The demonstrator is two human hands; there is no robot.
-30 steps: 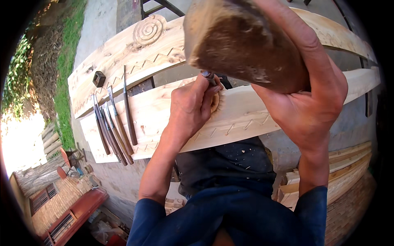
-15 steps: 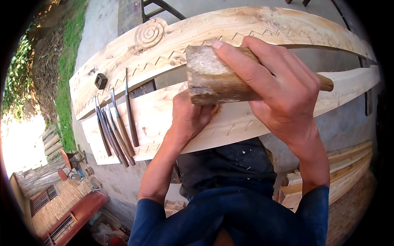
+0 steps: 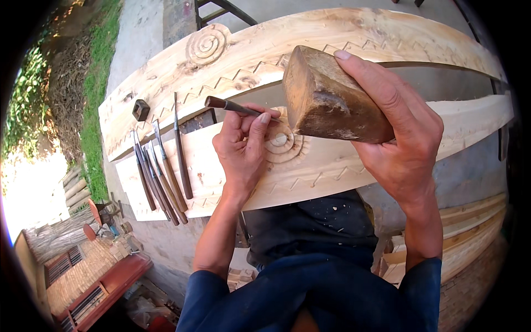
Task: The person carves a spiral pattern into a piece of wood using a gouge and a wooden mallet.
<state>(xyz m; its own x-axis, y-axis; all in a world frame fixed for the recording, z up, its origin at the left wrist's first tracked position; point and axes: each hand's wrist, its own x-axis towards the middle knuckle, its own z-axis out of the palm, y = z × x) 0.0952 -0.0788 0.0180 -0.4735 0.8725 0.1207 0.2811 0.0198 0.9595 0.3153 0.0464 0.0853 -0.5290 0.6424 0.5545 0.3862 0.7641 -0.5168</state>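
Note:
Around a wooden mallet [image 3: 343, 108], the fingers of my right hand [image 3: 406, 119] are closed, its blocky head raised over the near board. My left hand [image 3: 243, 144] pinches a wood chisel [image 3: 232, 105] with a dark handle, which points up and left. The chisel's tip is hidden at the mallet and fingers. Beneath them, the near pale board [image 3: 204, 160] bears a carved spiral [image 3: 281, 145], partly covered by the mallet, and a zigzag line along its near edge. The far board [image 3: 265, 41] carries a similar spiral [image 3: 207, 47] and zigzag.
Several chisels [image 3: 166, 177] lie side by side across the near board's left end. A small dark block with a hole [image 3: 141, 110] sits on the far board. More planks [image 3: 459, 232] are stacked at lower right. A dark stand leg [image 3: 224, 8] shows at the top.
The mallet has moved right and turned, showing its end face. My left hand has shifted slightly left, bringing the chisel and the near spiral into sight.

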